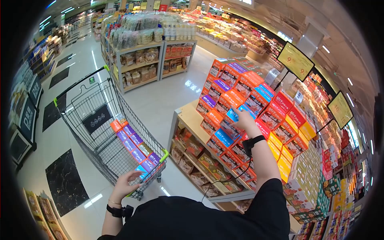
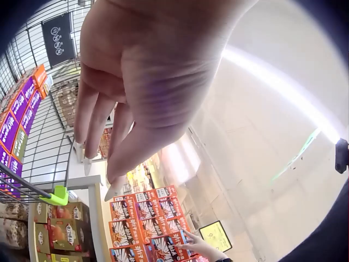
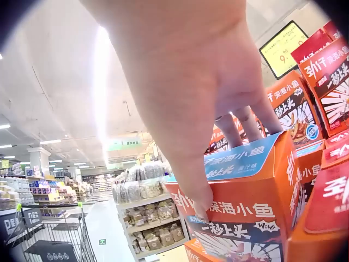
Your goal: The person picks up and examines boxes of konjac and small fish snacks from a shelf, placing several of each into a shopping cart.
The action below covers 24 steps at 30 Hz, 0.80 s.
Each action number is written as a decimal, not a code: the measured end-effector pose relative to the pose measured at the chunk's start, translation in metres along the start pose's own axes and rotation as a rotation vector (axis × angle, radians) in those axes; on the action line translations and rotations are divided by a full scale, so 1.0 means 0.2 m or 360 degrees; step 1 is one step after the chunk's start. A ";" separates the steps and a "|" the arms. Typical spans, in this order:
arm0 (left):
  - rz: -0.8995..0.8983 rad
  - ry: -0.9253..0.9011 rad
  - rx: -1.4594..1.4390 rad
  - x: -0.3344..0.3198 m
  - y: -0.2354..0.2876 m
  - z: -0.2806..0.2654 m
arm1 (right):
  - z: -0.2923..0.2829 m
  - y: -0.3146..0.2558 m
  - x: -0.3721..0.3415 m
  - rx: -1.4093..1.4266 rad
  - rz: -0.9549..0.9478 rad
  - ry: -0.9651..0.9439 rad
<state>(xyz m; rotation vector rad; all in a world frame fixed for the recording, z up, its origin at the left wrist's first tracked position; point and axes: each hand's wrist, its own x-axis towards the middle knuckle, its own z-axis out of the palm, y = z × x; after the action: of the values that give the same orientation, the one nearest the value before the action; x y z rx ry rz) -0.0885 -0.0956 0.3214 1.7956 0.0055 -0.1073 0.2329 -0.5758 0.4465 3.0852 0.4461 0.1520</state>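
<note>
My right hand (image 1: 245,121) grips an orange snack box with a blue top (image 3: 245,202) on the stacked display. In the right wrist view the thumb presses its front face and the other fingers reach over to its far side. Similar orange boxes (image 1: 236,98) with purple, blue, red and yellow tops surround it. My left hand (image 1: 127,185) holds nothing, its fingers loosely extended near the close corner of the shopping cart (image 1: 96,118). Inside that cart, rows of purple-topped and orange boxes (image 1: 135,144) lie along the right side, with a blue one nearest my left hand.
The display stands on a wooden shelf unit (image 1: 180,154) holding more packaged goods. Yellow price signs (image 1: 296,60) rise behind the boxes. Beyond the cart is a shelf of bagged goods (image 1: 140,56). Green-and-white cartons (image 1: 306,180) are stacked at the right.
</note>
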 end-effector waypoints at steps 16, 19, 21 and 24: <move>-0.0020 0.0102 -0.0044 -0.05 -0.04 0.06 | 0.10 0.15 0.05 -0.0330 0.0084 0.0012; -0.0045 0.0135 -0.0052 -0.09 -0.06 -0.02 | 0.07 0.06 0.04 -0.0507 0.0175 0.0054; -0.0053 0.0149 0.0015 -0.14 -0.12 -0.11 | 0.13 0.08 0.07 -0.0580 0.0124 0.0057; -0.0090 0.0253 0.0283 -0.23 -0.12 -0.25 | -0.16 -0.31 -0.01 -0.0026 -0.0134 -0.0241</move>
<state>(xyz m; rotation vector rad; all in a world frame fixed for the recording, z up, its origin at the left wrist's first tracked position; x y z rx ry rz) -0.1316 -0.0391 0.3117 1.9779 0.1649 -0.0047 0.2104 -0.5167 0.4765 3.0263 0.5627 -0.0789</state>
